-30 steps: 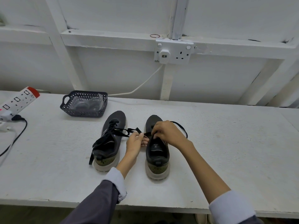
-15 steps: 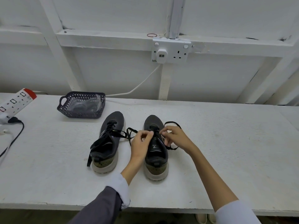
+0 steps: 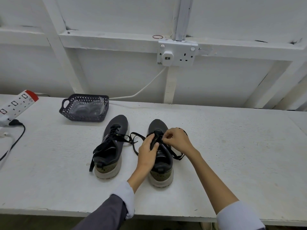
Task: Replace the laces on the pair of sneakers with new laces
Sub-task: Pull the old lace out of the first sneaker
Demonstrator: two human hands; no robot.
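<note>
Two dark sneakers with pale soles stand side by side on the white table (image 3: 232, 155), toes pointing away. The left sneaker (image 3: 110, 150) has loose black laces trailing over its side. My left hand (image 3: 147, 152) grips the tongue of the right sneaker (image 3: 160, 166) near its upper eyelets. My right hand (image 3: 178, 140) pinches the black lace (image 3: 135, 141) at the eyelets on the shoe's right side. Loops of that lace lie on the table on both sides of the shoe.
A dark plastic basket (image 3: 83, 117) holding clear packets sits behind the left sneaker. A white power strip (image 3: 15, 104) with a black cable lies at the far left. A wall socket (image 3: 177, 53) with a white cord is mounted above the table.
Both hands have shifted on the right sneaker: my left hand moved from the lace beside the shoe onto the tongue, and my right hand came in to the eyelets.
</note>
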